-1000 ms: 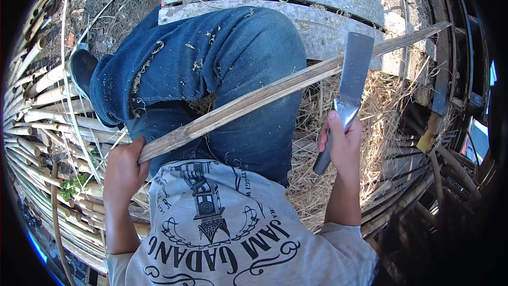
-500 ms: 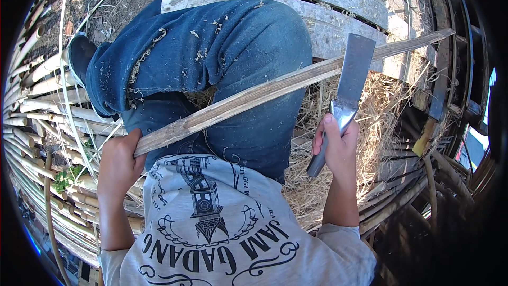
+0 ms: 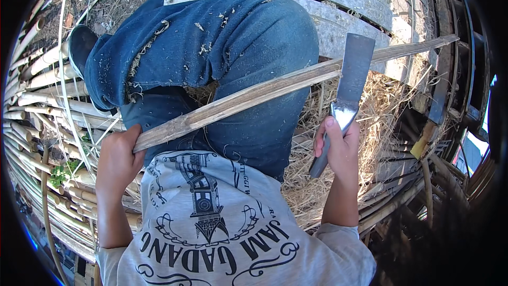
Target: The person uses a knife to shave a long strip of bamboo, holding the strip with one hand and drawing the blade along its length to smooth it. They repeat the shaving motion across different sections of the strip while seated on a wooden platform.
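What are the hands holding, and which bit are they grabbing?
The left hand grips the long wooden strip by its near, lower-left end. The right hand holds the broad-bladed metal tool by its dark handle.

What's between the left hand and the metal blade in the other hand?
The long wooden strip, seen in the head view: it runs from the left hand over the jeans and straw, and passes behind the metal blade.
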Available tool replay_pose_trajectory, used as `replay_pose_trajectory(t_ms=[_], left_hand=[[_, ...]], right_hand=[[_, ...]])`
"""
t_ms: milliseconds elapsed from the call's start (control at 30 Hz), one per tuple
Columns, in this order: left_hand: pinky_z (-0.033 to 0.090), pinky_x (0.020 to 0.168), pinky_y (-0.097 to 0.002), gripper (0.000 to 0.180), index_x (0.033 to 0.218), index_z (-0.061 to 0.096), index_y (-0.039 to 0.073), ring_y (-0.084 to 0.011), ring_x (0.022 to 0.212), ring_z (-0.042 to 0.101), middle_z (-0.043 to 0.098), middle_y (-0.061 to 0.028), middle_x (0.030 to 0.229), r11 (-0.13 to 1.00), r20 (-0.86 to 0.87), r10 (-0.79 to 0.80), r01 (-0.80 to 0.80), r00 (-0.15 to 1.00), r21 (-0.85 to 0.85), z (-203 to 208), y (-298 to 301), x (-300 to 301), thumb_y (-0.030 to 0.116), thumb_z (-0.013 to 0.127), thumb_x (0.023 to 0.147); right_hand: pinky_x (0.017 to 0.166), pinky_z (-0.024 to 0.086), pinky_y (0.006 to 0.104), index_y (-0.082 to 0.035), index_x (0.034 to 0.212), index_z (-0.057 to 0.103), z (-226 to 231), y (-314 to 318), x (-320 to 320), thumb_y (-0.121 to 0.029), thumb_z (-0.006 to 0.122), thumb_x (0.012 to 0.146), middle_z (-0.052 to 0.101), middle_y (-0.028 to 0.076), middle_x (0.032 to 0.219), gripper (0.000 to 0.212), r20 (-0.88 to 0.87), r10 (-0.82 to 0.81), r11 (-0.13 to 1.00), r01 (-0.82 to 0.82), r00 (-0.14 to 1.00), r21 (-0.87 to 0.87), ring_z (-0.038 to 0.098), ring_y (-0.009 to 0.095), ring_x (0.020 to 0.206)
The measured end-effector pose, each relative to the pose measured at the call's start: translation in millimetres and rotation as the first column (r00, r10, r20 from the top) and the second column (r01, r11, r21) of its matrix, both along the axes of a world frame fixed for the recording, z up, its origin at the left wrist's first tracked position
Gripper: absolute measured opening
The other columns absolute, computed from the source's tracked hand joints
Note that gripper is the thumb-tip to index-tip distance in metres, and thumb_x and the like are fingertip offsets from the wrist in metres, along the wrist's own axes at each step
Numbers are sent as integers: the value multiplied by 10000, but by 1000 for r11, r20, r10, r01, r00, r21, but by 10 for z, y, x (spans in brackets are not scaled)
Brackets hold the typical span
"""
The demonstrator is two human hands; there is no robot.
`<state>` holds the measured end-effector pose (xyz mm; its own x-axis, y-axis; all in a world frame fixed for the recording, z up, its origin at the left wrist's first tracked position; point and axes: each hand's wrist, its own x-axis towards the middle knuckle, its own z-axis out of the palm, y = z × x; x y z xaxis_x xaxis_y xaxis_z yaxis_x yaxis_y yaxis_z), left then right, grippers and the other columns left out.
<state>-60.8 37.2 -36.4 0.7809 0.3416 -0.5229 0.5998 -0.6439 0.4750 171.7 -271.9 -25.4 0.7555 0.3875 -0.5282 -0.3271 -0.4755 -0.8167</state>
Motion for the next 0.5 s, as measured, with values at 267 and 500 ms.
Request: replay_pose_trajectory(t_ms=[267, 500], left_hand=[[414, 557, -485, 133, 777, 538, -12, -432, 601, 555, 525, -230, 584, 997, 48, -54, 51, 997, 58, -50, -20, -38, 72, 620, 714], [420, 564, -489, 125, 786, 539, -10, -431, 617, 561, 534, -232, 600, 998, 48, -37, 35, 998, 50, -75, -35, -55, 61, 608, 709]], right_hand=[[393, 378, 218, -38, 786, 535, -26, 5, -42, -176, 556, 952, 523, 18, 543, 217, -3, 38, 999, -38, 999, 20, 480, 68, 423], [397, 376, 224, -36, 754, 541, -18, 52, -125, -226, 523, 966, 511, 22, 520, 285, -46, 99, 995, -100, 994, -11, 483, 75, 419]])
